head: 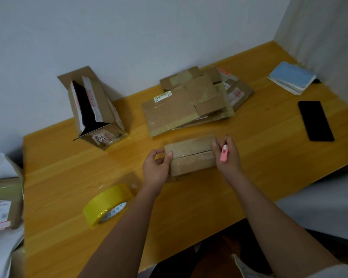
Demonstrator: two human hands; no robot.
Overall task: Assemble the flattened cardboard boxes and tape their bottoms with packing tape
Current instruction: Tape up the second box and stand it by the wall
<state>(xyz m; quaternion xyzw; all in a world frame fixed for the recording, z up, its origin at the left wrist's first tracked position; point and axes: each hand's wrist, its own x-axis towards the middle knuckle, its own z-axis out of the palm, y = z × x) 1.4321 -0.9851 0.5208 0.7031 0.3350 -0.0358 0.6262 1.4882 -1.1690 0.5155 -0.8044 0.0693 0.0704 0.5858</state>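
While small box (191,155) sits mid-bench (68,187), I note left hand (156,169) pinching its left end, right hand (228,155) steadying right end with pink cutter (223,153) clenched in its grip. Risks: blade nicking tape seam, box skidding. Tape roll (107,205) near-left, flattened boxes (193,101) far.

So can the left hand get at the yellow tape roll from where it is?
Probably yes. The tape roll lies on bare table just near-left of the left hand, nothing between, though that hand must first release the small box.
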